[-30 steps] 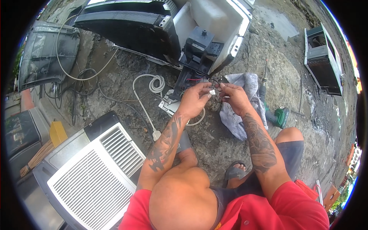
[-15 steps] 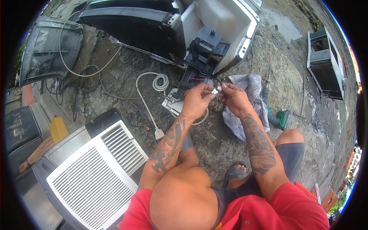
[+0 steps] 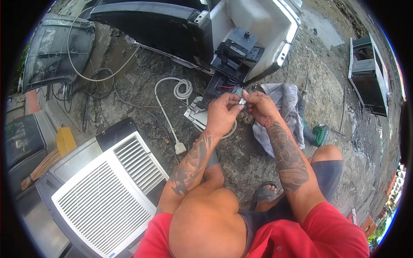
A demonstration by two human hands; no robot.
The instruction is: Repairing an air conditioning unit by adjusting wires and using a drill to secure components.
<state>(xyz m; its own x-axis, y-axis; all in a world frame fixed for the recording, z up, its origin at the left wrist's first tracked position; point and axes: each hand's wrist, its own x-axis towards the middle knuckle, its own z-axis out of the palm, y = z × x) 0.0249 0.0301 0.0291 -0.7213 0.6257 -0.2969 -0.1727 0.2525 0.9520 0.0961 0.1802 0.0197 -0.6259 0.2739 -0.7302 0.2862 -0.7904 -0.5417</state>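
Note:
My left hand [image 3: 222, 114] and my right hand [image 3: 261, 107] meet at the middle, both with fingers pinched. Between the fingertips sits a small white plug-in wire connector [image 3: 242, 101]; its halves are partly covered by fingers. Just beyond my hands lies a dark control housing [image 3: 214, 88] with a red wire [image 3: 226, 86], tilted against the opened appliance casing [image 3: 275, 47]. A white bracket-like part [image 3: 195, 117] lies left of my left hand, and a grey towel [image 3: 279, 122] is bunched beside my right hand.
A coiled white power cord [image 3: 183, 89] with a plug [image 3: 180, 148] lies on the ground. At lower left stands a window air conditioner with a white grille [image 3: 103, 206]. A green cordless drill [image 3: 319, 135] rests right of the towel. A dark frame [image 3: 368, 77] stands far right.
The white connector pieces, apart at my fingertips before, now meet between them. My right fingers have closed in toward the left hand. The surroundings have shifted slightly in view.

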